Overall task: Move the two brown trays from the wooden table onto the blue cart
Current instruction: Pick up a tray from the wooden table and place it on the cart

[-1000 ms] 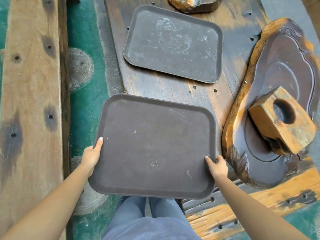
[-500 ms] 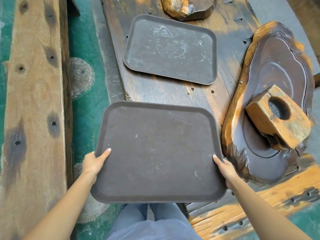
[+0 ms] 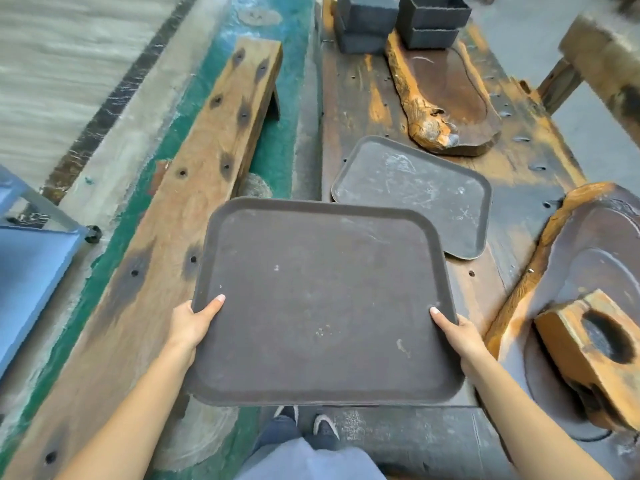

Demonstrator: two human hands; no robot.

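both hands, left hand (image 3: 192,322) and right hand (image 3: 459,336), grip the first brown tray (image 3: 322,299) clear of the surface (image 3: 349,98), the second tray (image 3: 412,192) lying there; next, swing left to the blue cart (image 3: 24,268).

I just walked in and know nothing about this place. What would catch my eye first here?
First, the big brown tray in the middle, held by a left hand and a right hand at its near corners. Behind it, a second, scuffed tray lies on the worn wooden table. To the right sit carved orange-edged wood slabs, and a blue cart shows at the far left.
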